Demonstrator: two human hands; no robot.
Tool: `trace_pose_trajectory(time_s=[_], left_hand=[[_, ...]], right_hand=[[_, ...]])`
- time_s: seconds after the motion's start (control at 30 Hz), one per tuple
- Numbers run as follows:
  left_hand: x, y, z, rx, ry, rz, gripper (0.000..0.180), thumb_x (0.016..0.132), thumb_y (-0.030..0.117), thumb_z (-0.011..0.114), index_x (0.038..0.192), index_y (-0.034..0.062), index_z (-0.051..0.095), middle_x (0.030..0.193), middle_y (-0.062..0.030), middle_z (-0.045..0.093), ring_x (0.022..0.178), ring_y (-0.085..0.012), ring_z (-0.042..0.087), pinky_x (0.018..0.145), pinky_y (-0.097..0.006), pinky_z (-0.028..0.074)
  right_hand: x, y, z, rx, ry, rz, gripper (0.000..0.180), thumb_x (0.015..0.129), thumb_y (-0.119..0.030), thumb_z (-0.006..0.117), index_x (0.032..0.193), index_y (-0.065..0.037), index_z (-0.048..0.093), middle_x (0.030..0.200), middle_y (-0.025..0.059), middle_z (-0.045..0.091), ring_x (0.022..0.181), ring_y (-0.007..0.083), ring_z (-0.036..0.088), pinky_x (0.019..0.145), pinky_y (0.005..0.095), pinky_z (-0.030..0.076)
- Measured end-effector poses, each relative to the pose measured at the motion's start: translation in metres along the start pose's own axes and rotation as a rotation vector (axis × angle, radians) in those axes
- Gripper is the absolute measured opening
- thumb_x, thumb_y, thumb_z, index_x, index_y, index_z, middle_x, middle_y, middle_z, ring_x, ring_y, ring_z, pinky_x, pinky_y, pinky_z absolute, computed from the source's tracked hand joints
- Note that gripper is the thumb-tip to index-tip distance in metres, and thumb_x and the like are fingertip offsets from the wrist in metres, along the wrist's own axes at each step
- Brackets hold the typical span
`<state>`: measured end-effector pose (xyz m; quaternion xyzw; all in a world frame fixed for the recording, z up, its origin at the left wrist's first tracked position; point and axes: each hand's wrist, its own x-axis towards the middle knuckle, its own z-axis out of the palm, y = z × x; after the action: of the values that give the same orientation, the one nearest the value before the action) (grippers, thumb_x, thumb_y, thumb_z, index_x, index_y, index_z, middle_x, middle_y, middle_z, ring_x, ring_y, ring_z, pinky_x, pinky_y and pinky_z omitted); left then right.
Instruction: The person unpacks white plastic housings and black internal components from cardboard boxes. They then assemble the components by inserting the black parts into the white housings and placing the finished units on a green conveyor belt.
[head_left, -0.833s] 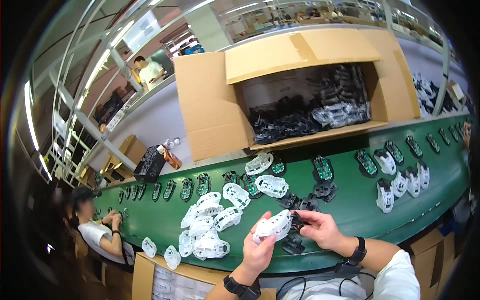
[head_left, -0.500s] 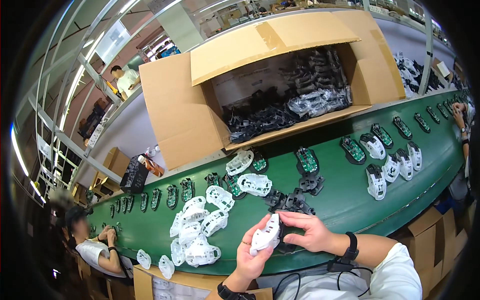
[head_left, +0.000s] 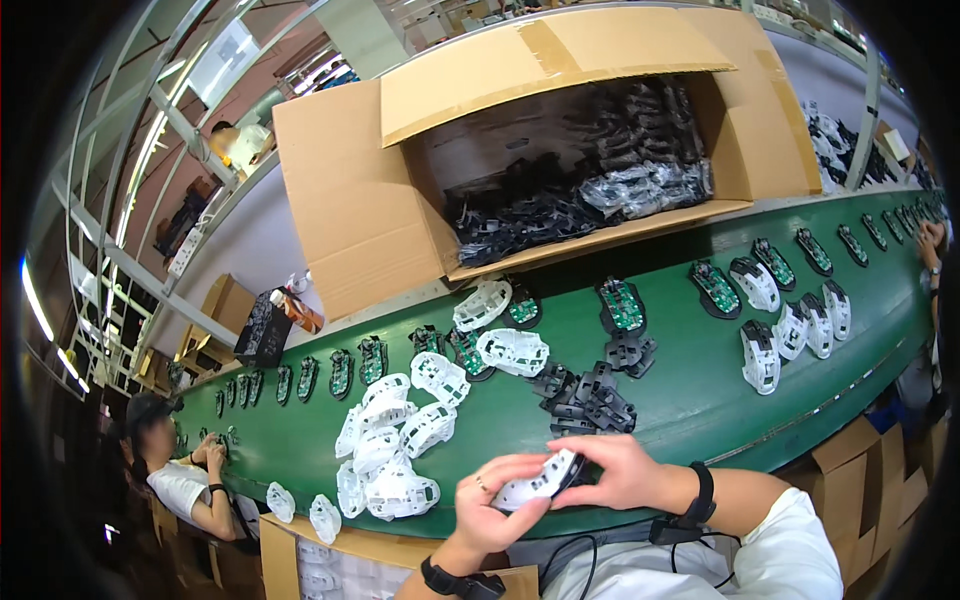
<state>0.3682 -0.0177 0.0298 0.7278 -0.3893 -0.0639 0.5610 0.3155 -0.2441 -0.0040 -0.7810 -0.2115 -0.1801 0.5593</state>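
My left hand (head_left: pixel 488 502) is closed around the left end of a white mouse shell (head_left: pixel 530 486), thumb below and fingers above. At the shell's right end, my right hand (head_left: pixel 622 474) pinches it where a black part shows; the fingers partly hide that part. The shell is held tilted, just above the belt's near edge. Beyond my hands lies a pile of black plastic parts (head_left: pixel 592 402). To the left is a heap of white mouse shells (head_left: pixel 400 488). Mouse bases with green circuit boards (head_left: pixel 622 305) stand in a row along the belt.
A large open carton (head_left: pixel 590 225) of black parts in clear bags stands behind the green belt (head_left: pixel 690 400). Several white shells with black parts (head_left: pixel 760 358) sit at right. A co-worker (head_left: pixel 185 480) is at far left; another's hand (head_left: pixel 932 238) shows at far right. Below is a carton (head_left: pixel 282 565) of white shells.
The shell in my hands has turned from steeply upright to a flatter tilt. My left fingers have moved over its top, and my right fingers have curled closer around its end.
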Motion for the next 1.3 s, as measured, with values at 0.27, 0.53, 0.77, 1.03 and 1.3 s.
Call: trace_pose_trajectory(time_s=[0.27,0.53,0.77,1.03,1.3], left_hand=[[0.000,-0.003,0.011,0.554,0.181,0.298,0.036,0.073,0.012,0.077,0.107,0.0044,0.068,0.092,-0.0104,0.067,0.080,-0.0286,0.060,0.075,-0.040,0.048],[-0.005,-0.015,0.011,0.333,0.241,0.249,0.016,0.081,0.015,0.076,0.092,0.0062,0.068,0.081,-0.0081,0.064,0.075,-0.0271,0.056,0.073,-0.039,0.043],[0.026,-0.015,-0.004,0.275,0.237,0.183,0.035,0.088,0.012,0.071,0.120,0.0009,0.062,0.118,-0.0200,0.064,0.108,-0.0381,0.061,0.097,-0.044,0.047],[0.115,-0.071,-0.012,0.719,0.110,0.283,0.058,0.076,0.000,0.058,0.134,0.0003,0.057,0.140,-0.0240,0.056,0.131,-0.0432,0.052,0.112,-0.050,0.042],[0.120,-0.101,-0.024,0.902,-0.060,0.150,0.050,0.080,0.010,0.064,0.130,0.0043,0.061,0.136,-0.0207,0.062,0.123,-0.0392,0.060,0.107,-0.047,0.047]], right_hand=[[-0.001,0.003,0.005,-0.062,-0.005,-0.176,0.052,0.080,-0.014,0.084,0.126,0.001,0.065,0.114,0.0158,0.073,0.098,0.0308,0.074,0.084,0.0375,0.060],[-0.003,0.001,0.014,0.046,-0.120,-0.086,0.025,0.084,-0.016,0.082,0.104,-0.003,0.076,0.095,0.0142,0.076,0.081,0.0265,0.075,0.069,0.0347,0.060],[0.008,-0.007,-0.041,0.019,0.235,0.212,0.024,0.089,-0.013,0.074,0.108,0.002,0.070,0.083,0.0094,0.071,0.072,0.0161,0.067,0.065,0.0319,0.054],[0.017,0.047,-0.177,-1.173,0.352,0.430,0.043,0.090,-0.034,0.068,0.124,-0.008,0.067,0.128,0.0200,0.067,0.120,0.0424,0.060,0.099,0.0508,0.050],[0.008,0.032,-0.072,-0.813,-0.455,0.267,0.119,0.072,-0.083,0.068,0.161,-0.015,0.029,0.162,0.0372,0.015,0.148,0.0596,0.019,0.118,0.0694,0.017]])
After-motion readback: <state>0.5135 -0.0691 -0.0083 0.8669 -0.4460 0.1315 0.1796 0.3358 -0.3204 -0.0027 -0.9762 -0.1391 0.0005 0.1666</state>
